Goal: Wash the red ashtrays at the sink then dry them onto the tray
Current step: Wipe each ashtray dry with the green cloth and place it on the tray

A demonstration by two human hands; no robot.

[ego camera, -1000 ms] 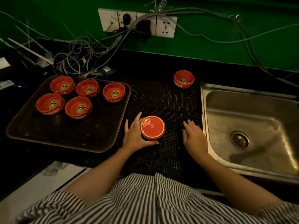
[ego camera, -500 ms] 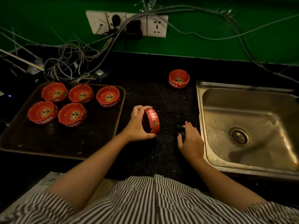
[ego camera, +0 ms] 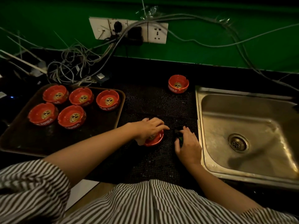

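Five red ashtrays sit on the tray at nine o'clock; the left hand grips a sixth ashtray on the counter, the right hand grasps a dark scrubber, and a seventh ashtray waits by the sink at three o'clock.

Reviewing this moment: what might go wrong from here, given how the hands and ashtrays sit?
1. The left hand grips the ashtray from above, covering most of it; if wet, it may slip onto the black mat.
2. The right hand holds a small dark object near the sink edge; it might drop in.
3. Loose cables lie beside the tray; splashes may reach them.
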